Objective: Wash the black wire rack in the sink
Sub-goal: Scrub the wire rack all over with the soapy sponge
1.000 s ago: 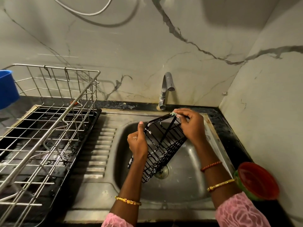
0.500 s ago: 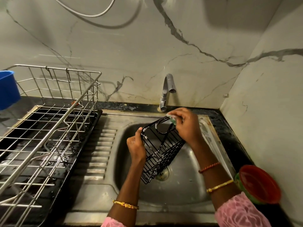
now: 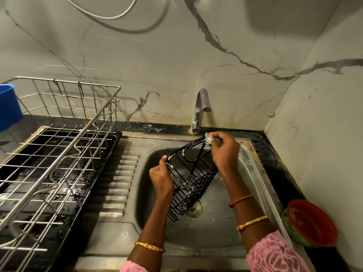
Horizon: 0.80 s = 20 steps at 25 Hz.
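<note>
The black wire rack (image 3: 191, 177) hangs tilted over the steel sink (image 3: 216, 228), its lower end near the drain. White suds cling to its wires. My left hand (image 3: 161, 178) grips the rack's left edge. My right hand (image 3: 225, 152) pinches a soapy green sponge (image 3: 208, 141) against the rack's top corner, just below the faucet (image 3: 200, 110). No water runs from the faucet.
A steel wire dish drainer (image 3: 59, 154) on a black tray fills the counter left of the sink. A blue tub (image 3: 7, 107) sits at the far left. A red and green bowl (image 3: 312, 222) stands at the right, by the marble wall.
My right hand with the sponge has slid back and forth along the rack's top edge. The rack has tilted slightly more upright; my left hand has kept its grip.
</note>
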Tool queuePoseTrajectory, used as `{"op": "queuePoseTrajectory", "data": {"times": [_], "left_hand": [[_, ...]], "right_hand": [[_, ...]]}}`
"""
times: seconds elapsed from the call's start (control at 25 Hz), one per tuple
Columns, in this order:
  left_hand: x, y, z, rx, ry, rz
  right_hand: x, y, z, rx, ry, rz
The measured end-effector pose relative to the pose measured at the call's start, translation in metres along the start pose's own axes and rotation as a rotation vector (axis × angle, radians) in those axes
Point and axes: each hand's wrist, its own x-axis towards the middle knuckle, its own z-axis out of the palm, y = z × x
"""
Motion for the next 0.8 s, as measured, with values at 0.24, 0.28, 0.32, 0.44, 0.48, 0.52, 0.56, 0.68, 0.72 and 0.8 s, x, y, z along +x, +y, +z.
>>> {"op": "queuePoseTrajectory", "data": {"times": [0.24, 0.28, 0.32, 0.44, 0.48, 0.52, 0.56, 0.68, 0.72, 0.8], "left_hand": [[-0.003, 0.000, 0.000, 0.099, 0.019, -0.014], [-0.003, 0.000, 0.000, 0.103, 0.025, -0.019], [-0.002, -0.001, 0.000, 0.091, 0.038, -0.032], [0.002, 0.001, -0.003, 0.035, 0.106, -0.083], [0.004, 0.001, -0.005, 0.020, 0.112, -0.091], [0.005, 0.002, -0.006, 0.009, 0.104, -0.086], [0.005, 0.003, -0.006, 0.006, 0.090, -0.070], [0.004, 0.001, -0.006, 0.002, 0.028, -0.045], [0.004, 0.001, -0.007, -0.006, 0.013, -0.046], [0.004, 0.002, -0.007, -0.022, 0.011, -0.048]], "right_hand": [[-0.034, -0.023, -0.004, 0.031, -0.259, -0.283], [-0.044, -0.029, -0.004, 0.033, -0.306, -0.354], [-0.054, -0.033, -0.004, 0.030, -0.336, -0.425], [-0.074, -0.024, -0.012, 0.007, -0.354, -0.595], [-0.075, -0.017, -0.016, 0.024, -0.354, -0.592], [-0.071, -0.010, -0.020, 0.056, -0.350, -0.549], [-0.066, -0.005, -0.024, 0.090, -0.338, -0.485], [-0.044, 0.001, -0.027, 0.062, -0.281, -0.385], [-0.037, 0.002, -0.026, 0.026, -0.261, -0.390], [-0.021, 0.004, -0.025, -0.027, -0.225, -0.402]]}}
